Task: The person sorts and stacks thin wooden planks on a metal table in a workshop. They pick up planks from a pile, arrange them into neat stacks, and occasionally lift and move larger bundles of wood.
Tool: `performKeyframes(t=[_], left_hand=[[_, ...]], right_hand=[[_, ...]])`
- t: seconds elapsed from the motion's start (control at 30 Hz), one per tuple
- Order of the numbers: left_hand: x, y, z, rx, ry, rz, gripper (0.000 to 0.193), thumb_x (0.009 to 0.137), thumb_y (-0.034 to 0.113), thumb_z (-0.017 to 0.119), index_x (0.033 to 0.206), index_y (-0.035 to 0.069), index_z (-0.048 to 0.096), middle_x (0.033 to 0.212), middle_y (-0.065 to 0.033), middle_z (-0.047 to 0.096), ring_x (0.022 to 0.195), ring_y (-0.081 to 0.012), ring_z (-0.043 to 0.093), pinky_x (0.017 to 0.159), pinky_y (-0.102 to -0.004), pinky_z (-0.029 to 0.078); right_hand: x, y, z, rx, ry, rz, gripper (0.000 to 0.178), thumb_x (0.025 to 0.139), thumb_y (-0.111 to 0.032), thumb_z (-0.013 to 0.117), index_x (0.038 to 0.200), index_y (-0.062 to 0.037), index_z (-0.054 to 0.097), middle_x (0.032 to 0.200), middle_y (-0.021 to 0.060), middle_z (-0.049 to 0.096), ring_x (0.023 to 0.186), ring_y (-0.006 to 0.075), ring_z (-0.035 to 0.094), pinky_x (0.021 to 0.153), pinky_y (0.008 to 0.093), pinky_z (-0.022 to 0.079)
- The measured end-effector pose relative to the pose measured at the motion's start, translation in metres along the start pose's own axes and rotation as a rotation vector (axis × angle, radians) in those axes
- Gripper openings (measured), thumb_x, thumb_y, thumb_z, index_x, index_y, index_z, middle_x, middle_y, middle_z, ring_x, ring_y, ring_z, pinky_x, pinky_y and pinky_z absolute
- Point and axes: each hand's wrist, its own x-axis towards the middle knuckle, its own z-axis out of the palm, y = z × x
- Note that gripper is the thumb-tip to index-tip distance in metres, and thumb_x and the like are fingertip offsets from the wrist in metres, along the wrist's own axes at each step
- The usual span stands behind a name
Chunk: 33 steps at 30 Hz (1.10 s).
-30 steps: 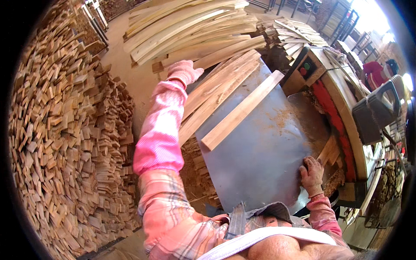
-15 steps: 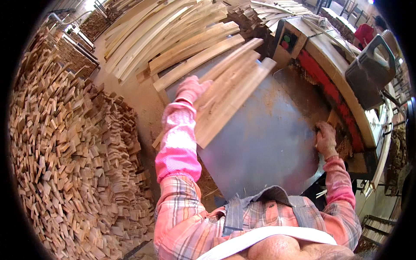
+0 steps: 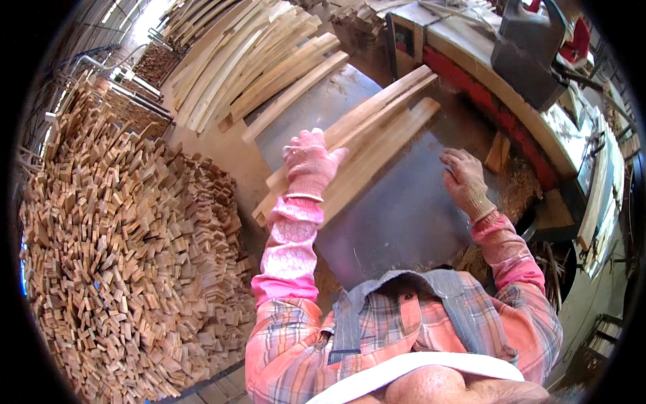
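My left hand (image 3: 311,161), in a pale pink glove, is closed on the near part of a few long wooden boards (image 3: 383,131) lying slantwise over the metal tabletop (image 3: 397,215). Its thumb rests across them; the fingers' undersides are hidden. The boards' far ends reach toward the red fence. My right hand (image 3: 465,178), also gloved, is over the right side of the tabletop, fingers reaching toward the boards but apart from them, holding nothing. A short wood offcut (image 3: 498,153) lies between that hand and the red fence (image 3: 484,101).
To the left rises a big stack of short wood pieces (image 3: 128,283). Beyond the table lie many long boards (image 3: 249,60). A machine with a dark grey housing (image 3: 528,57) stands at right. Sawdust (image 3: 518,195) is heaped near its fence.
My left hand has shifted the boards rightward across the tabletop, toward the red fence. My right hand has left the fence's near end and moved left and forward over the tabletop.
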Motion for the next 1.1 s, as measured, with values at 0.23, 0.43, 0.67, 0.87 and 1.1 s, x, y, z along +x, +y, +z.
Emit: performKeyframes(t=[0.23,0.43,0.67,0.87,1.1], left_hand=[[-0.095,0.093,0.057,-0.114,-0.258,0.052,0.062,0.083,0.051,0.080,0.124,0.007,0.064,0.119,-0.0198,0.066,0.116,-0.0384,0.063,0.098,-0.0496,0.051],[-0.079,0.045,0.038,-0.154,-0.074,0.029,0.070,0.081,0.043,0.083,0.135,0.005,0.058,0.134,-0.0210,0.061,0.127,-0.0389,0.058,0.111,-0.0481,0.044],[-0.071,-0.058,0.046,0.007,-0.261,-0.226,0.080,0.084,0.041,0.080,0.149,0.006,0.049,0.146,-0.0228,0.056,0.138,-0.0404,0.051,0.118,-0.0450,0.039],[-0.094,-0.036,0.030,-0.284,-0.202,-0.101,0.059,0.095,0.043,0.071,0.142,0.008,0.057,0.128,-0.0227,0.068,0.122,-0.0385,0.063,0.104,-0.0462,0.050],[-0.118,-0.033,0.032,-1.714,-0.723,-0.232,0.052,0.098,0.033,0.067,0.132,-0.005,0.058,0.102,-0.0220,0.073,0.083,-0.0259,0.074,0.075,-0.0372,0.063]], right_hand=[[0.010,-0.057,0.027,0.032,-0.003,-0.132,0.042,0.081,-0.021,0.069,0.122,-0.0106,0.071,0.131,0.0095,0.069,0.129,0.0318,0.059,0.105,0.0465,0.047],[0.000,-0.011,0.042,0.057,-0.141,-0.192,0.024,0.087,-0.029,0.066,0.096,-0.0077,0.074,0.114,0.0113,0.071,0.116,0.0332,0.061,0.103,0.0480,0.047],[-0.017,0.100,0.007,0.085,0.047,-0.180,0.014,0.085,-0.015,0.072,0.091,-0.0031,0.073,0.107,0.0160,0.074,0.107,0.0391,0.067,0.099,0.0472,0.052],[-0.017,0.121,0.004,-0.065,0.017,0.080,0.016,0.085,-0.014,0.069,0.095,-0.0027,0.074,0.111,0.0171,0.074,0.112,0.0384,0.066,0.100,0.0467,0.052],[-0.014,0.057,0.010,0.111,0.058,-0.059,0.022,0.085,-0.020,0.068,0.099,-0.0056,0.075,0.112,0.0139,0.072,0.113,0.0365,0.064,0.097,0.0482,0.051]])
